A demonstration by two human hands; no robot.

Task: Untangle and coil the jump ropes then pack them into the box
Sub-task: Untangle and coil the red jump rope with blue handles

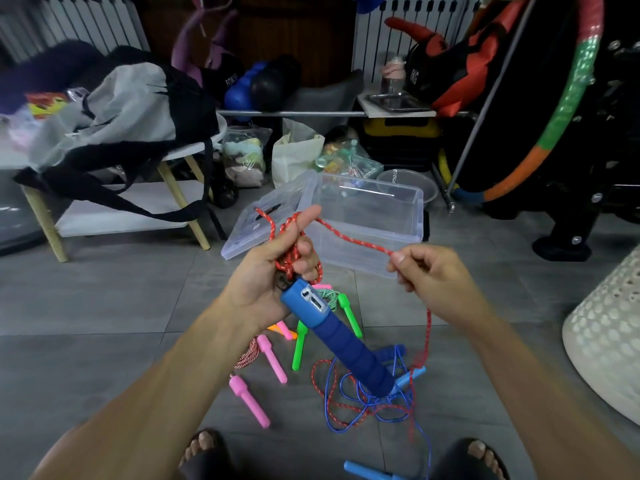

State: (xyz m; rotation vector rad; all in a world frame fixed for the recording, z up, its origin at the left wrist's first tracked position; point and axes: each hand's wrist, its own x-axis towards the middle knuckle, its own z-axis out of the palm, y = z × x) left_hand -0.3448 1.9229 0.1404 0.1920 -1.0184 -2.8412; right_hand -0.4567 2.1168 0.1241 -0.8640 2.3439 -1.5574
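A clear plastic box (372, 216) sits open on the grey tiled floor (104, 292) at the far centre, its lid (266, 216) leaning at its left. Nearer, a blue rope (349, 403) lies tangled with the slack of the red rope (349, 239), green handles (299, 344) and pink handles (254, 403) to its left. The left hand (277, 265) grips red coils and the top of the blue handle (343, 336). The right hand (429, 271) pinches the rope stretched taut between the hands.
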